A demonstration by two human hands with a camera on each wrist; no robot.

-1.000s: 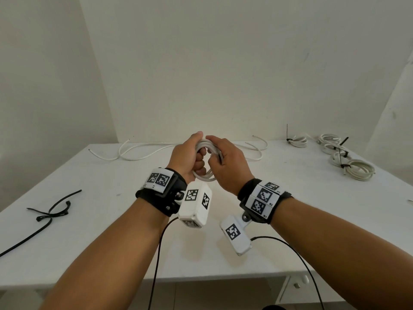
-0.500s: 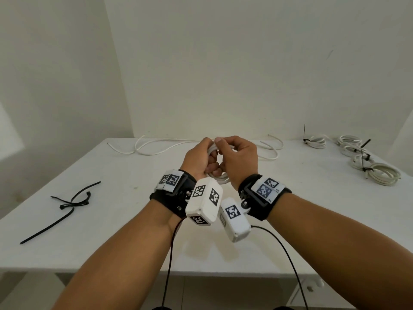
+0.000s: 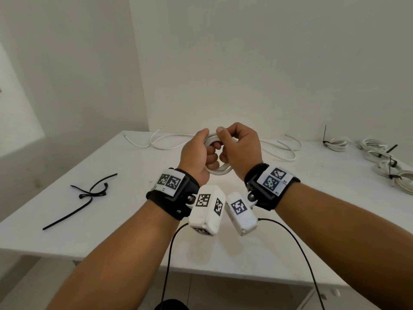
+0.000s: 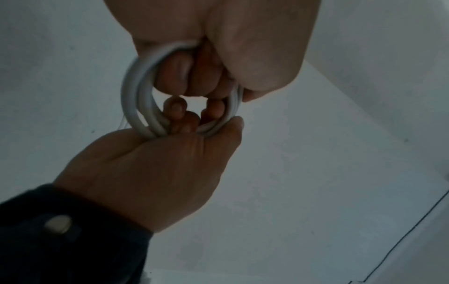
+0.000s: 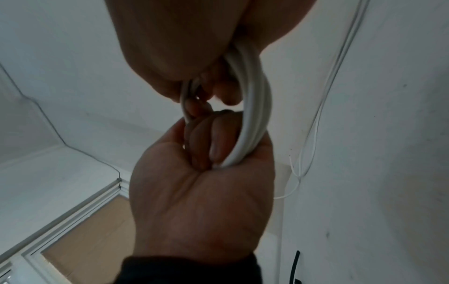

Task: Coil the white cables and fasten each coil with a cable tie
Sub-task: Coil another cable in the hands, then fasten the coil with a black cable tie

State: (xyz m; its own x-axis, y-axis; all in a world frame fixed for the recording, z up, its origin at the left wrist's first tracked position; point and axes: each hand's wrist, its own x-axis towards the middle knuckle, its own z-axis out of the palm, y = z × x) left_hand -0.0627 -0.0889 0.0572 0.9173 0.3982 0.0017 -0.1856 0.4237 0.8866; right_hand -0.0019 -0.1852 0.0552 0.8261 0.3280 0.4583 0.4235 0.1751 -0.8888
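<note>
- Coil of white cable hangs in the air between both hands, above the middle of the tabletop; its ring stands roughly upright, with its opening facing along the line from the person to the far wall.
- Left hand grips the left side of the ring, with fingers curled through the opening and thumb on the outside.
- Right hand grips the right side the same way, its fingers wrapped round the bundled turns; the two fists touch.
- Several turns lie side by side in the coil, seen clearly from the left wrist.
- Beyond the fingers, loose white cable trails across the far edge of the tabletop, its long run lying left to right along the wall.
- To the left of the fingers and well apart, black cable ties lie in a loose tangle near the left edge.
- To the right of the fingers, at the far right corner, finished coils lie in a row, each with a black tie.
- Bare tabletop lies beneath the hands and between them and the near edge.
</note>
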